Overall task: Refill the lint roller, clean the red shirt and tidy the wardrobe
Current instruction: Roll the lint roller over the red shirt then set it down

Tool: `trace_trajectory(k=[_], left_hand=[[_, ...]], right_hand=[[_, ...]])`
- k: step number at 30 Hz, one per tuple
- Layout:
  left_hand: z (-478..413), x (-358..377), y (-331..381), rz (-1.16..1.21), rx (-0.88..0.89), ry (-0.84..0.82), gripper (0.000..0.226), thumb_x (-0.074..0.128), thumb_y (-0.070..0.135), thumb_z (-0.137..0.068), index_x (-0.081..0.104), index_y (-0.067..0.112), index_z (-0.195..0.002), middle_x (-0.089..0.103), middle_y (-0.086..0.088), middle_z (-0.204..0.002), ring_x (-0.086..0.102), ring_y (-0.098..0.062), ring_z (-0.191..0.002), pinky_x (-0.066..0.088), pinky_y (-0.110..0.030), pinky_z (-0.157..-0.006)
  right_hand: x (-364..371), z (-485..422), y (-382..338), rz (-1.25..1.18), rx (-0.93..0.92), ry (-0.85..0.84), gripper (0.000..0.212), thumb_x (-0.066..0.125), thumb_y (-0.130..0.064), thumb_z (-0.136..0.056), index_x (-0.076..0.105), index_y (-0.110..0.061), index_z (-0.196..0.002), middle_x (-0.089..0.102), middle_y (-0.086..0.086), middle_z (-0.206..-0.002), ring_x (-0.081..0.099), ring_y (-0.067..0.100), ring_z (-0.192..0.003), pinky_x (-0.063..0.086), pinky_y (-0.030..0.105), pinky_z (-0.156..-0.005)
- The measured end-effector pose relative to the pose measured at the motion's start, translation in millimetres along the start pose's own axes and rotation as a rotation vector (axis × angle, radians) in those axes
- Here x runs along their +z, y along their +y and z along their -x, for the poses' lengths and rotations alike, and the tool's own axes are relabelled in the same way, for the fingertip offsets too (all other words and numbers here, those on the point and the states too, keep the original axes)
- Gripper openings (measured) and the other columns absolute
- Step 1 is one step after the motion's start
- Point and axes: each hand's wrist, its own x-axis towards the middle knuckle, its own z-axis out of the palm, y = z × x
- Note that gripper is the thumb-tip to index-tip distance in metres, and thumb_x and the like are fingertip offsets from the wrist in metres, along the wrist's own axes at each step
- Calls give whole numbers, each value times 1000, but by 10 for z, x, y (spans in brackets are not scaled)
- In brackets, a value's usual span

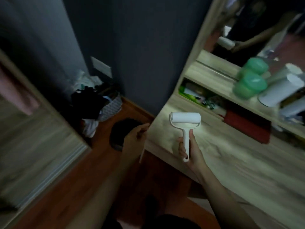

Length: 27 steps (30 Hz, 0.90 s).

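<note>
Now, the grey woven basket [110, 107] on the floor brims with dark clothes [87, 103]. Right hand [194, 152] grips the white plastic lint roller [185, 120] above the pale wooden desk [239, 162]; left hand [134, 138] pinches a thin white strip [142, 152] beside the desk's corner.

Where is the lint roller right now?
The lint roller is centre-right in the head view, handle gripped by the right hand, roll up over the left corner of the wooden desk; the left hand, pinching a white strip, is beside it.
</note>
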Motion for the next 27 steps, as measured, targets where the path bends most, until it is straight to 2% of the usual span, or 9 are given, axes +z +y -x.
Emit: trace_trajectory(k=[2, 6, 8, 11, 13, 18, 21, 24, 27], left_hand=[[-96, 381, 10, -35, -24, -110, 32, 53, 6, -97, 58, 15, -127, 59, 0, -123, 58, -15, -106, 45, -8, -83], [-406, 970, -183, -283, 27, -312, 46, 59, 27, -91, 53, 9, -133, 52, -13, -139, 49, -32, -129, 40, -47, -106], [-549, 1188, -287, -442, 22, -364, 59, 56, 37, -91, 44, 9, -141, 39, -13, -150, 35, -30, -139, 28, -48, -114], [-703, 1431, -421, -764, 83, -392, 60, 49, 39, -97, 28, 19, -150, 14, -4, -161, 7, -24, -149, 8, -41, -117], [-758, 1544, -425, -828, 99, -383, 63, 49, 41, -96, 25, 23, -152, 7, -2, -163, -2, -26, -149, 2, -44, -116], [-766, 1612, -475, -861, 111, -349, 67, 53, 47, -93, 26, 29, -151, 6, 0, -163, -5, -27, -149, 2, -51, -117], [-751, 1593, -529, -855, 142, -336, 67, 54, 48, -92, 28, 31, -150, 7, 0, -163, -4, -27, -149, 2, -51, -116], [-742, 1601, -539, -861, 151, -331, 66, 54, 48, -92, 26, 31, -151, 7, 0, -163, -4, -28, -149, 2, -51, -116], [-735, 1600, -530, -861, 140, -337, 66, 51, 50, -93, 25, 33, -151, 5, 1, -163, -5, -27, -149, 0, -50, -116]], right_hand=[[-390, -17, -95, -7, 3, 99, 62, 46, -67, -83, 60, -7, -73, 38, 0, -34, 30, 9, -24, 21, 14, -27], [-942, -140, -219, -116, 37, 258, 59, 52, -66, -80, 67, -10, -73, 47, -4, -44, 40, 6, -31, 30, 16, -30], [-1126, -226, -225, -102, 12, 327, 59, 50, -65, -82, 67, -10, -72, 47, -2, -43, 39, 7, -31, 28, 17, -30], [-1288, -289, -238, -143, -39, 372, 54, 46, -58, -87, 59, -6, -88, 52, -2, -43, 37, 7, -27, 25, 15, -27], [-1376, -297, -251, -117, -36, 406, 59, 50, -62, -81, 61, -4, -80, 46, -2, -39, 35, 8, -26, 24, 16, -27], [-1511, -317, -260, 172, -137, 558, 42, 57, -59, -83, 60, -17, -78, 53, 1, -53, 46, 15, -44, 36, 24, -42], [-1547, -301, -187, 492, -268, 697, 44, 62, -59, -78, 56, -26, -106, 69, -1, -89, 64, 18, -74, 52, 35, -66], [-1555, -291, -112, 710, -360, 772, 40, 59, -32, -88, 54, -15, -124, 65, 4, -111, 62, 20, -99, 49, 33, -85], [-1537, -301, -64, 880, -425, 768, 46, 50, -21, -89, 50, -5, -132, 60, 15, -122, 54, 27, -111, 38, 28, -92]])
